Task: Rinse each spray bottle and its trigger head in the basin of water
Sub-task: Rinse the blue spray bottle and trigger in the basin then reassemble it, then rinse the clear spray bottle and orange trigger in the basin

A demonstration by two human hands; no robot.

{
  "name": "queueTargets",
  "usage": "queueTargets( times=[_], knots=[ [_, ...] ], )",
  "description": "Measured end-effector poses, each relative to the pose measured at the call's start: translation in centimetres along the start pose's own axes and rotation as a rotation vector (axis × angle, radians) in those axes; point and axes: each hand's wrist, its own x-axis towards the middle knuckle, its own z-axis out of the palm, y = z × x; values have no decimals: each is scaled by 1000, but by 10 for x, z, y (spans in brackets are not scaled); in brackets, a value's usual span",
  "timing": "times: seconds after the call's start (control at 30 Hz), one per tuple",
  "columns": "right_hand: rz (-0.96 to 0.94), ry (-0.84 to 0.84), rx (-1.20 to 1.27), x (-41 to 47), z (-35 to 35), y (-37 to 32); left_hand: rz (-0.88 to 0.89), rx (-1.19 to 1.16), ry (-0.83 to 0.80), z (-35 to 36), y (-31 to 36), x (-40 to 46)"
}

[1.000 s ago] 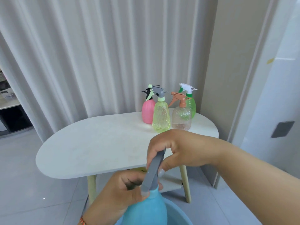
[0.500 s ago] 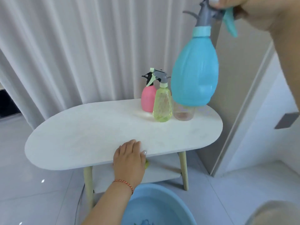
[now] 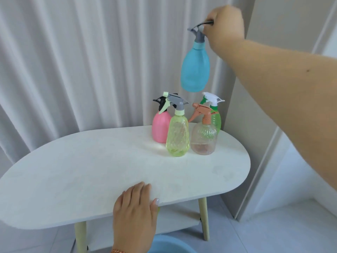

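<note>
**Blue bottle carried out over the bench**

Since half a second ago the right hand (image 3: 225,24) has moved the blue spray bottle (image 3: 195,67) farther out, above the four standing bottles (image 3: 177,133). Its fingers curl around the grey trigger head (image 3: 199,33); the bottle hangs near-vertical, base down, nozzle pointing left. The left hand (image 3: 135,214) still rests flat-fingered on the bench (image 3: 91,170) edge.

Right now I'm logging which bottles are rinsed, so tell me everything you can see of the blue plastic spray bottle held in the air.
The blue plastic spray bottle is translucent and pear-shaped, with a lighter blue collar and a grey trigger head. It hangs upright, slightly tilted, above the four bottles at the back of the white oval table, touching none of them. The right hand grips it by the trigger head alone. Whether it holds water cannot be told.
</note>
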Motion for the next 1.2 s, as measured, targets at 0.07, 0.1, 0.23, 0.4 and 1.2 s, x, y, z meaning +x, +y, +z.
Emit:
queueTargets(
  times=[0.07,0.1,0.23,0.4,1.2],
  knots=[
    [-9,-22,-83,2,20,3,1,11,55,4,-1,-1],
    [16,-33,-84,2,26,3,6,16,77,6,-2,-1],
    [7,-85,-121,-8,57,9,52,19,227,16,-5,3],
    [53,-202,-168,-7,92,26,82,29,339,25,-7,8],
    [226,-470,129,-47,92,67,29,26,149,17,-2,4]
  ],
)
